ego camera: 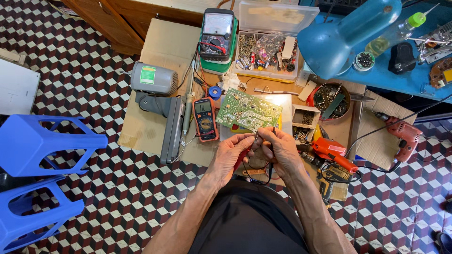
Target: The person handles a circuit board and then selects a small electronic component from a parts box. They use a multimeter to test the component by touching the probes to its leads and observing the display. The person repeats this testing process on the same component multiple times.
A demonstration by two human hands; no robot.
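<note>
Both hands meet over lap edge: left hand (231, 151) fingers pinch red probe, right hand (281, 146) fingers pinch thin black probe, upright. Green rectangular circuit board (248, 111) lies flat just beyond fingertips, nearer neither hand.

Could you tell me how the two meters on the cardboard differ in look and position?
The analog multimeter has a green body and a pale needle scale; the digital multimeter has an orange-red casing and a small grey screen. The analog multimeter sits far from the hands, beside the clear parts box; the digital multimeter lies near the left hand, next to the green circuit board. Both carry a round selector dial.
</note>
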